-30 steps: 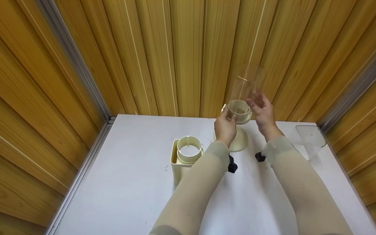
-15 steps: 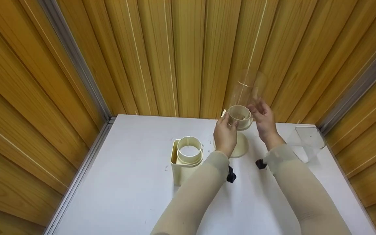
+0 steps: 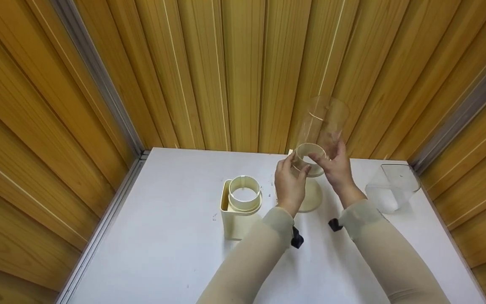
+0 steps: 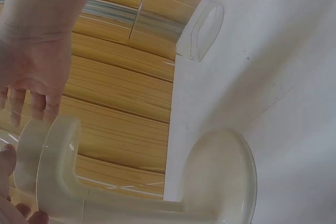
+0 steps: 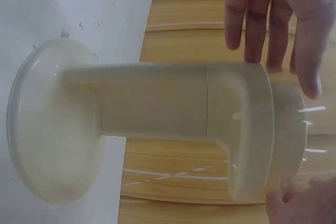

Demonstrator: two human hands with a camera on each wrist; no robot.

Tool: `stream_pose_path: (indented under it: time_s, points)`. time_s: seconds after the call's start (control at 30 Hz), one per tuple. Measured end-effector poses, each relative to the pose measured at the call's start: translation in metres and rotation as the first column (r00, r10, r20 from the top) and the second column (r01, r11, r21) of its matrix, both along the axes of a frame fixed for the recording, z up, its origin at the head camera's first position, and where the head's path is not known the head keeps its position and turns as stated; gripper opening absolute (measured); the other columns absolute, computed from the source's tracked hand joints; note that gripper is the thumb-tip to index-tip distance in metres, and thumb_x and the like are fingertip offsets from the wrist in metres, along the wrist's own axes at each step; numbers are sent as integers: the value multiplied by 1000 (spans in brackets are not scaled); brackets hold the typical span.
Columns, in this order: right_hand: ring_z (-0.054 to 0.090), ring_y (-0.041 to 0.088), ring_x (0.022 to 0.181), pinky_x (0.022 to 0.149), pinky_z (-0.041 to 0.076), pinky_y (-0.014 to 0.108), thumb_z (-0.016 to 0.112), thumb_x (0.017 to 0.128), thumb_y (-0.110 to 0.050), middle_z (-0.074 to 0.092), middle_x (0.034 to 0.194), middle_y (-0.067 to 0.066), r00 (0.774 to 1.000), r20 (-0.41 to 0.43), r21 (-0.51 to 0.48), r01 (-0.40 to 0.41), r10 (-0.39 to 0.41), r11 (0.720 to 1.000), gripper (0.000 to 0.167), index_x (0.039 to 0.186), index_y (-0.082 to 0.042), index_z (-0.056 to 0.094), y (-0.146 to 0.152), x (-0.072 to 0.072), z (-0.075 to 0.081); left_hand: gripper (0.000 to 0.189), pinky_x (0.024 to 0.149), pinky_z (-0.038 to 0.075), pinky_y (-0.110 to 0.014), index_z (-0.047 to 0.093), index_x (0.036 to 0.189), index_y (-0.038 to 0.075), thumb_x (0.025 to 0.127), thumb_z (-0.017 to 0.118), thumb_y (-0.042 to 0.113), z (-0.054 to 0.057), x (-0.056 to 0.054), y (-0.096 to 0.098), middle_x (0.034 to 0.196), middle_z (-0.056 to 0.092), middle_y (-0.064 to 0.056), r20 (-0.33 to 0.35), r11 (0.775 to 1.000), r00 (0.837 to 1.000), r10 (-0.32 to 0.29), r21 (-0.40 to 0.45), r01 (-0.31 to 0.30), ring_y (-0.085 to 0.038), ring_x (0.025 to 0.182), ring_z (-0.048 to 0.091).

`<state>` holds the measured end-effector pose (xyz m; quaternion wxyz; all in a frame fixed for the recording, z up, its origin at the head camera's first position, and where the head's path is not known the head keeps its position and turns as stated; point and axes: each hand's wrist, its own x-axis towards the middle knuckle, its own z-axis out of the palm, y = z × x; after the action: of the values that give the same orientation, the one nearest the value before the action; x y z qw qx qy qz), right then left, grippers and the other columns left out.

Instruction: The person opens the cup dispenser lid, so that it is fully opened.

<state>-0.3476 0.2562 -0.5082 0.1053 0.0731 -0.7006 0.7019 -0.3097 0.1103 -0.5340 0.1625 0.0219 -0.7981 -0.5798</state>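
Note:
A cream stand with a round foot [image 3: 310, 198], a column and a ring-shaped collar [image 3: 310, 169] is upright between my hands. From the collar a clear cylinder [image 3: 321, 120] rises; how they join is hard to see. My left hand [image 3: 289, 183] grips the collar from the left, thumb in front. On the right, my right hand [image 3: 340, 171] holds the cylinder's lower end, thumb in front and fingers behind. The right wrist view shows the column [image 5: 157, 100] side-on, with my left fingers [image 5: 255, 30] beside the collar. In the left wrist view my right hand [image 4: 37, 51] is opposite.
Left of my forearms a cream housing [image 3: 236, 226] with a round ring on top stands on the white table [image 3: 163, 236]. A clear square-mouthed container [image 3: 395, 185] is at the right edge. Wood-panelled walls [image 3: 243, 76] enclose the back and sides.
The stand and clear cylinder have come down the head view, toward me, with both hands. My right thumb has shifted left across the ring. The housing has stayed put.

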Motion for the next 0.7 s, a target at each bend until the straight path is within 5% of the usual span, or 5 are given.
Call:
stream_pose_path:
  time_s: [0.27,0.47,0.6,0.7]
  points:
    - [29,43,174,143,30,61,98,90,-13,28,186,15,991,-55,109,131,-126,985,125,182,-20,13,-12,10,-10,52,116,62,-42,71,142,13,96,92,25,-6,10,-3,132,71,-6,-60,999,998,-9,47,12,-25,130,70]
    - [34,44,171,140,34,64,98,89,-15,32,182,17,982,-81,123,182,-173,975,123,180,-20,15,-11,19,-11,53,114,61,-39,70,137,15,92,96,27,-7,13,-3,132,69,-3,-42,998,998,-38,42,40,-22,128,65]
    - [39,42,168,140,35,63,98,89,-11,37,178,16,976,-98,109,203,-193,973,118,178,-16,20,-7,26,-12,61,112,59,-40,68,136,16,87,99,36,-10,15,-2,135,66,-2,-22,998,999,-48,31,49,-21,130,61]
    - [42,39,164,141,33,61,97,88,-9,40,176,14,972,-128,122,213,-197,969,115,176,-13,24,-5,32,-15,77,122,55,-46,63,144,14,83,102,41,-14,17,-3,148,61,-7,-14,997,998,-68,42,69,-27,142,57]
